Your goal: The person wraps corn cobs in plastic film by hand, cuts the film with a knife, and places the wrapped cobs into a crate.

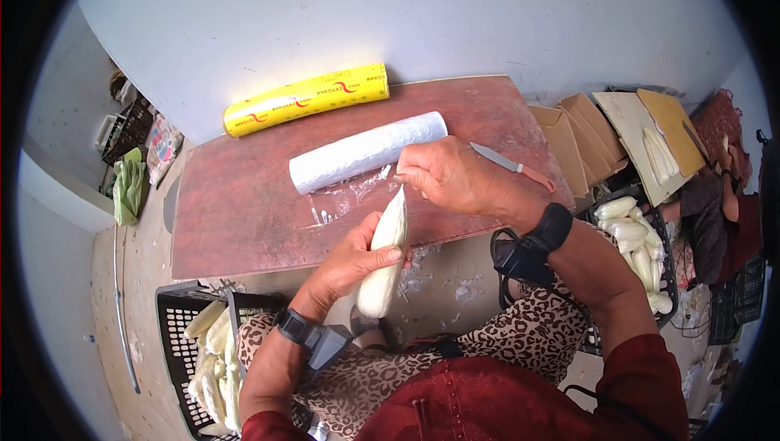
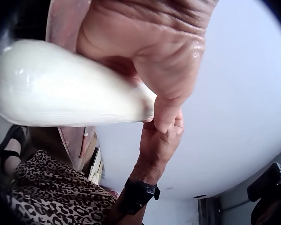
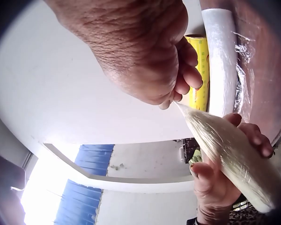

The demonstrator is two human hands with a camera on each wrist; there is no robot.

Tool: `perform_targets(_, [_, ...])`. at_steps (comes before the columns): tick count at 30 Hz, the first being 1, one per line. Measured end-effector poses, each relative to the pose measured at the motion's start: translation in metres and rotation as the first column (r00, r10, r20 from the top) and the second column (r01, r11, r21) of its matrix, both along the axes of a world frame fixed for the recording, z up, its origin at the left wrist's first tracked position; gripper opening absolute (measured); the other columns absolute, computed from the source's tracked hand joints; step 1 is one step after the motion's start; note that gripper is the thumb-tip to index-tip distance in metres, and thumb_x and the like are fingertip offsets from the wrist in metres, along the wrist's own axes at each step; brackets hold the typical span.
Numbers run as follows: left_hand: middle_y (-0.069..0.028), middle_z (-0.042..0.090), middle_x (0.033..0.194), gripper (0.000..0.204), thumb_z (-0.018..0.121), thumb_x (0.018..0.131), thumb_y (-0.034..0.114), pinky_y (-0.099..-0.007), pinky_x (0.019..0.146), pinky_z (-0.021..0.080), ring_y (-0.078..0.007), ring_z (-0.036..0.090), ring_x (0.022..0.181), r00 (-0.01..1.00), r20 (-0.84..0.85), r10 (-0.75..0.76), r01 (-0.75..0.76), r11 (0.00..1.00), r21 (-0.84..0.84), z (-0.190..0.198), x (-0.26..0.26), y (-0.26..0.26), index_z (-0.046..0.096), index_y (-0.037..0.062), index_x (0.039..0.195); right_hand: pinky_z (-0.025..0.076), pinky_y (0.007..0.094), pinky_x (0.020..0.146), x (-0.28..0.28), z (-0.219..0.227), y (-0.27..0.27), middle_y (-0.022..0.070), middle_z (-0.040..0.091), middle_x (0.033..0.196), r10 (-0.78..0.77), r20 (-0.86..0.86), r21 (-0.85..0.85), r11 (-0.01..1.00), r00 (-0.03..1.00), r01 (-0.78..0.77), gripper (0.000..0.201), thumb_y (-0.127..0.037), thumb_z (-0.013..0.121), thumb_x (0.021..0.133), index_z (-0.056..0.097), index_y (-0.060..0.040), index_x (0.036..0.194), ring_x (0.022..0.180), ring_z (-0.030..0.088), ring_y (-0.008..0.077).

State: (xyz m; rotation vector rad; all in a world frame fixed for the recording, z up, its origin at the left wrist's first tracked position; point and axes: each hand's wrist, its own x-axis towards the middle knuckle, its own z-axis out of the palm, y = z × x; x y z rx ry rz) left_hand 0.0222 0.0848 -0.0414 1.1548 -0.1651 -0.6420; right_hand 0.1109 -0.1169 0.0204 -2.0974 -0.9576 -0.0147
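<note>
A pale tapered vegetable, which looks like an ear of corn in its husk (image 1: 382, 270), is wrapped in clear cling film and points tip up before the table edge. My left hand (image 1: 357, 254) grips it round the middle, thumb across the front. Just above the tip is my right hand (image 1: 447, 177), its fingertips pinching the drawn-out end of the cling film (image 3: 179, 106). The right wrist view shows film creases along the wrapped ear (image 3: 225, 152). Behind the hands lies a white roll of cling film (image 1: 366, 152), a loose crinkled sheet at its front.
A yellow printed roll (image 1: 309, 99) lies along the back of the red-brown table (image 1: 236, 221). A knife (image 1: 512, 166) rests at the right. Black crates (image 1: 175, 343) with several pale ears stand on both sides. Cardboard (image 1: 561, 136) leans at the right, where another person (image 1: 723, 213) sits.
</note>
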Motion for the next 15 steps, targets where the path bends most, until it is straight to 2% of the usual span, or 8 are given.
perform_targets(1, [-0.0053, 0.061, 0.096, 0.046, 0.074, 0.082, 0.021, -0.0285, 0.081, 0.049, -0.0141, 0.061, 0.089, 1.000, -0.007, 0.013, -0.013, 1.000, -0.006, 0.001, -0.001, -0.001, 0.047, 0.0076, 0.117, 0.046, 0.0343, 0.055, 0.000, 0.001, 0.000, 0.0116, 0.059, 0.064, 0.003, 0.003, -0.004, 1.000, 1.000, -0.003, 0.017, -0.018, 0.059, 0.089, 0.061, -0.0016, 0.083, 0.056, 0.057, 0.0206])
perform_targets(4, [-0.0047, 0.060, 0.095, 0.047, 0.076, 0.081, 0.019, -0.0280, 0.080, 0.049, -0.0149, 0.062, 0.088, 0.999, -0.033, 0.031, -0.030, 0.998, 0.053, 0.002, -0.001, -0.002, 0.047, 0.0078, 0.115, 0.047, 0.0349, 0.056, 0.000, 0.001, 0.000, 0.0122, 0.059, 0.065, 0.015, 0.030, -0.012, 1.000, 0.999, -0.015, 0.017, -0.018, 0.059, 0.089, 0.061, -0.0017, 0.083, 0.057, 0.057, 0.0226])
perform_targets(8, [-0.0012, 0.059, 0.096, 0.044, 0.075, 0.081, 0.019, -0.0275, 0.083, 0.047, -0.0129, 0.059, 0.091, 0.999, 0.014, 0.047, -0.048, 0.994, 0.097, -0.001, 0.000, -0.001, 0.050, 0.0077, 0.115, 0.047, 0.0354, 0.056, 0.000, 0.000, 0.001, 0.0128, 0.060, 0.066, 0.010, 0.030, -0.011, 1.000, 0.999, -0.010, 0.017, -0.018, 0.059, 0.089, 0.061, -0.0018, 0.083, 0.058, 0.058, 0.0242])
perform_targets(11, [0.0008, 0.059, 0.099, 0.042, 0.073, 0.083, 0.020, -0.0270, 0.086, 0.045, -0.0110, 0.056, 0.094, 0.998, 0.045, 0.045, -0.051, 0.991, 0.126, -0.007, 0.003, 0.002, 0.052, 0.0076, 0.116, 0.048, 0.0432, 0.061, -0.004, 0.008, 0.003, 0.0209, 0.062, 0.073, 0.010, -0.027, -0.034, 0.999, 1.000, -0.011, 0.019, -0.017, 0.060, 0.086, 0.060, 0.0008, 0.081, 0.070, 0.062, 0.0379])
perform_targets(13, [0.0016, 0.058, 0.101, 0.040, 0.071, 0.084, 0.021, -0.0266, 0.087, 0.044, -0.0099, 0.054, 0.095, 0.999, 0.025, 0.028, -0.031, 0.992, 0.120, -0.006, 0.003, 0.002, 0.053, 0.0077, 0.117, 0.048, 0.0431, 0.061, -0.003, 0.005, 0.003, 0.0208, 0.062, 0.073, 0.012, -0.015, -0.024, 1.000, 1.000, -0.013, 0.019, -0.017, 0.060, 0.086, 0.060, 0.0007, 0.080, 0.069, 0.062, 0.0380])
perform_targets(14, [-0.0013, 0.059, 0.102, 0.044, 0.071, 0.083, 0.021, -0.0291, 0.087, 0.045, -0.0127, 0.056, 0.096, 0.999, -0.007, 0.038, -0.037, 0.997, 0.071, -0.007, 0.003, 0.002, 0.052, 0.0070, 0.120, 0.048, 0.0431, 0.061, -0.001, 0.004, 0.003, 0.0208, 0.062, 0.073, 0.013, -0.009, -0.019, 1.000, 1.000, -0.013, 0.019, -0.017, 0.060, 0.086, 0.060, 0.0007, 0.080, 0.069, 0.061, 0.0380])
perform_targets(15, [-0.0042, 0.060, 0.104, 0.048, 0.072, 0.082, 0.022, -0.0316, 0.088, 0.046, -0.0154, 0.058, 0.096, 0.998, -0.040, 0.045, -0.045, 0.999, 0.023, -0.009, 0.003, 0.002, 0.050, 0.0063, 0.122, 0.047, 0.0402, 0.059, 0.001, 0.002, 0.002, 0.0179, 0.061, 0.070, 0.009, 0.012, -0.017, 1.000, 1.000, -0.009, 0.018, -0.017, 0.060, 0.087, 0.060, -0.0001, 0.081, 0.065, 0.060, 0.0325])
